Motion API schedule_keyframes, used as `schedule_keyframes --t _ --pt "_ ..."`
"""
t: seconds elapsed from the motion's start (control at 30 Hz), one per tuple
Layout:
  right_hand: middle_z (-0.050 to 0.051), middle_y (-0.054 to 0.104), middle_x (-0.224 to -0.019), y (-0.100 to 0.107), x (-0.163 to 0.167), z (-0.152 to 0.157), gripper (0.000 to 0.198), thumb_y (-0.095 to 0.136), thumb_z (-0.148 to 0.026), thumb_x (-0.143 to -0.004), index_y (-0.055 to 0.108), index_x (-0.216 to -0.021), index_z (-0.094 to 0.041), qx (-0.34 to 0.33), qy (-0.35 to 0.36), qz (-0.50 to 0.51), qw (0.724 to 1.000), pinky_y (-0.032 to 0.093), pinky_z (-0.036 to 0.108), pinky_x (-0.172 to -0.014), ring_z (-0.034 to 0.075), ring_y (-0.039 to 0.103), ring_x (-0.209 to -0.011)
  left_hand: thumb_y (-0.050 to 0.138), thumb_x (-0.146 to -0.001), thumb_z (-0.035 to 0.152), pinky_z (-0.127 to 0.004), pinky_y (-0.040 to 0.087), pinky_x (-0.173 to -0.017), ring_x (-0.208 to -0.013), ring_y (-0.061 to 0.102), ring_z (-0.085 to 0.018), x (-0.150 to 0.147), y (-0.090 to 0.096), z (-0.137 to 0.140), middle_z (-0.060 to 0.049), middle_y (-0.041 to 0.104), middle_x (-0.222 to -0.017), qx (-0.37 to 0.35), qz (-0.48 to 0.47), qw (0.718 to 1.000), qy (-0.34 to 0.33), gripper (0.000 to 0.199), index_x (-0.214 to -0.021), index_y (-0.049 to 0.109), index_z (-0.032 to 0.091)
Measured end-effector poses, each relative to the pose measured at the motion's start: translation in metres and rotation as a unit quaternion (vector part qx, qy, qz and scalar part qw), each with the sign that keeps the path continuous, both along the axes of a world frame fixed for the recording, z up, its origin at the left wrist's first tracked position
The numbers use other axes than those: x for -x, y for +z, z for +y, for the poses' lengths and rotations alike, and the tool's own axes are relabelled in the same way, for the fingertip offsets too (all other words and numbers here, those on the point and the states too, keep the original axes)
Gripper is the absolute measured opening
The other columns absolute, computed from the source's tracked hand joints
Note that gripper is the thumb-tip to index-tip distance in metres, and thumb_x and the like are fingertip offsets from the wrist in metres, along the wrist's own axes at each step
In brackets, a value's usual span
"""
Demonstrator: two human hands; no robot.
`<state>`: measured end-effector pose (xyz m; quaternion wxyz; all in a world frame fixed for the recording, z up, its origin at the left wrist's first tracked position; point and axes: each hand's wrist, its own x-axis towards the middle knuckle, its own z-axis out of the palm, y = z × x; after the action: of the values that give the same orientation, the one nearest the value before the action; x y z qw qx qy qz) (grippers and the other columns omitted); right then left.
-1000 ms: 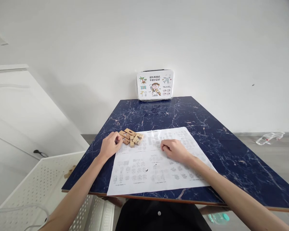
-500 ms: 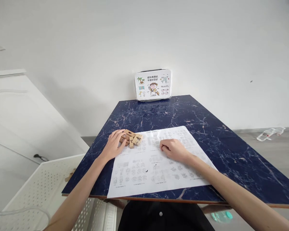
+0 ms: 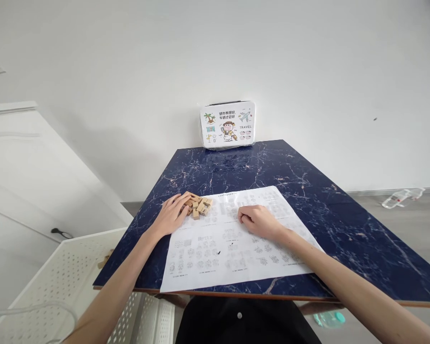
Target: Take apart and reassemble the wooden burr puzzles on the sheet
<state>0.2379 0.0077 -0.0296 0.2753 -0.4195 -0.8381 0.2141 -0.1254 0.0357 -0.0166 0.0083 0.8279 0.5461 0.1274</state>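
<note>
Several interlocking wooden puzzle pieces [image 3: 201,206] lie in a heap, some notched, in light and darker wood. My left hand [image 3: 171,212] rests at the heap's left side, fingers stretched out and fingertips over the darker pieces. Part of the heap is hidden under those fingers. A large white printed sheet [image 3: 204,260] with grey diagrams is spread below, its left edge partly under the pieces and my left hand. On the sheet's right half sits my right hand [image 3: 258,222], curled into a loose fist, with nothing visible in it.
A white case [image 3: 227,125] with cartoon prints stands against the wall at the far end of the blue marbled table [image 3: 229,172]. To the left is a white perforated rack [image 3: 62,267] holding a wooden piece [image 3: 103,262]. Plastic bottles [image 3: 397,198] lie on the floor at right.
Both hands and the wooden pieces stay in practically the same place. The view has shifted very slightly.
</note>
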Motion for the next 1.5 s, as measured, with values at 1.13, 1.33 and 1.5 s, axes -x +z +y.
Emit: schedule_keyframes --t 1.13,1.33,1.5 --pt "0.001 0.071 -0.076 0.002 -0.001 0.0 0.026 0.046 -0.004 -0.087 0.062 -0.077 -0.022 0.018 0.005 0.003 1.0 0.037 0.028 -0.065 0.015 0.057 -0.066 0.038 -0.107 0.049 -0.055 0.046 -0.102 -0.114 0.054 -0.034 0.008 -0.002 -0.031 -0.015 0.056 -0.123 -0.1 -0.001 0.994 0.032 0.041 -0.126 0.06 0.019" --pt "0.0 0.071 -0.077 0.003 -0.001 0.0 0.026 0.047 -0.003 -0.087 0.063 -0.077 -0.021 0.019 -0.003 0.001 1.0 0.037 0.027 -0.066 0.015 0.059 -0.068 0.04 -0.107 0.051 -0.057 0.045 -0.107 -0.122 0.053 -0.035 0.007 0.001 -0.072 -0.014 0.055 -0.129 -0.063 -0.018 0.996 0.053 0.041 -0.129 0.056 0.02" --pt "0.0 0.071 -0.076 0.0 -0.001 0.001 0.026 0.047 -0.003 -0.086 0.063 -0.077 -0.021 0.016 -0.002 0.003 1.0 0.037 0.027 -0.066 0.015 0.059 -0.067 0.045 -0.107 0.051 -0.054 0.049 -0.105 -0.124 0.053 -0.034 0.0 0.004 -0.109 -0.013 0.054 -0.132 -0.032 -0.038 0.998 0.043 0.038 -0.131 0.056 0.023"
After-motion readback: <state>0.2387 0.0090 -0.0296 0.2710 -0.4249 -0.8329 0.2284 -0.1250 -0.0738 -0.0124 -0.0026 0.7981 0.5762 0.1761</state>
